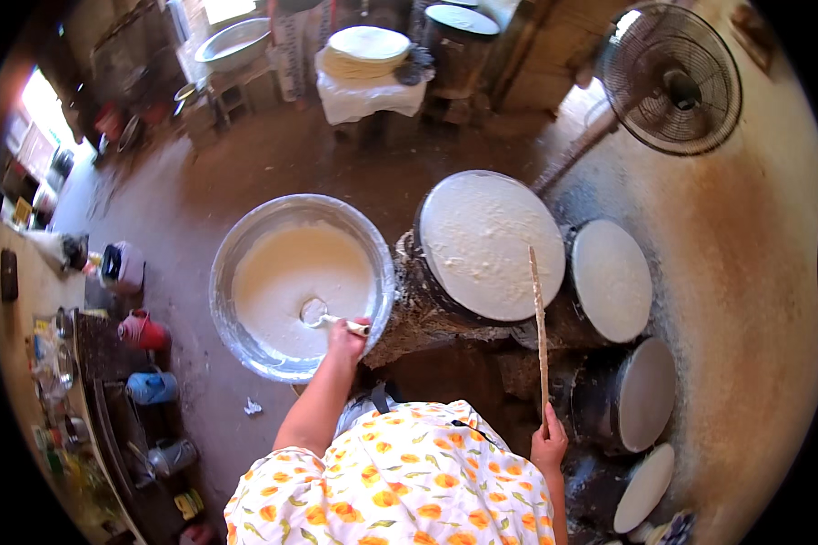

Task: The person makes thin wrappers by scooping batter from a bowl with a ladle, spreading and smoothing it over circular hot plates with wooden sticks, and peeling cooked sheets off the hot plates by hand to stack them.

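My left hand (347, 340) grips the pale handle of a ladle (313, 313). Its bowl dips into the cream-coloured batter (307, 262) inside a wide metal basin (222, 293). In my right hand (550, 439) is the lower end of a long, thin wooden stick (540, 327), coated with pale residue. The stick points away from me, its tip over or on the right part of a large round white cooking surface (487, 238). That surface has an uneven, lumpy white layer and tops a dark, drum-like pot. Whether the stick touches it, I cannot tell.
Several smaller pots with round white tops (612, 281) curve down the right side. A pedestal fan (671, 82) stands beyond them. Ahead, a stack of round flat sheets (369, 48) rests on a cloth-covered stand. Left are a red jug (143, 330) and a blue container (151, 388).
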### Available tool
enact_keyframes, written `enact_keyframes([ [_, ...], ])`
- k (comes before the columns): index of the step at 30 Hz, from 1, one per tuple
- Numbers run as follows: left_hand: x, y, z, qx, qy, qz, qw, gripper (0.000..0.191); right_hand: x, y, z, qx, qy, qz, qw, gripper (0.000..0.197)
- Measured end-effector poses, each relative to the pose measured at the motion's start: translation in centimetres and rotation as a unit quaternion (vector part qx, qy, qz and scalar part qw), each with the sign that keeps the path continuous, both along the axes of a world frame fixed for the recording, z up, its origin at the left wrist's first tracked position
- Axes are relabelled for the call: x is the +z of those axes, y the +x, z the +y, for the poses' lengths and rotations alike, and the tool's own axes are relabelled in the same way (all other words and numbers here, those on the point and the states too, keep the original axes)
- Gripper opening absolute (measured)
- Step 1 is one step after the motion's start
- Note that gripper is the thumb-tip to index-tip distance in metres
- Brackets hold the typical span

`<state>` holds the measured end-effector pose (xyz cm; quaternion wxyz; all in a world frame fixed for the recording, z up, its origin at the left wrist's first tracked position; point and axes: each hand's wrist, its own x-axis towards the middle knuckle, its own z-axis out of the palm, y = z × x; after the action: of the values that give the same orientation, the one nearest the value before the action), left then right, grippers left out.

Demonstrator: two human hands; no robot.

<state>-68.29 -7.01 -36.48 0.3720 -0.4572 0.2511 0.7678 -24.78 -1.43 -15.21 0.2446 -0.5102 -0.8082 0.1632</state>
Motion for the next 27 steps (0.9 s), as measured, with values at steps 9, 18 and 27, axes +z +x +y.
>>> enact_keyframes([
  [9, 4.0, -0.6, -13.8, -0.193, 0.045, -0.187, 0.962, 0.013, 0.6, -4.3, 1.7, 0.022, -0.025, 0.014, 0.999, 0.057],
  [18, -4.1, -11.8, -8.4, -0.320, -0.136, 0.162, 0.923, 0.006, -0.1, -4.7, 0.4, -0.009, -0.085, -0.007, 0.996, 0.052],
  [27, 8.2, -12.0, -10.7, -0.289, 0.036, 0.265, 0.919, 0.016, -1.1, -3.4, 1.8, 0.004, -0.057, 0.051, 0.997, 0.054],
])
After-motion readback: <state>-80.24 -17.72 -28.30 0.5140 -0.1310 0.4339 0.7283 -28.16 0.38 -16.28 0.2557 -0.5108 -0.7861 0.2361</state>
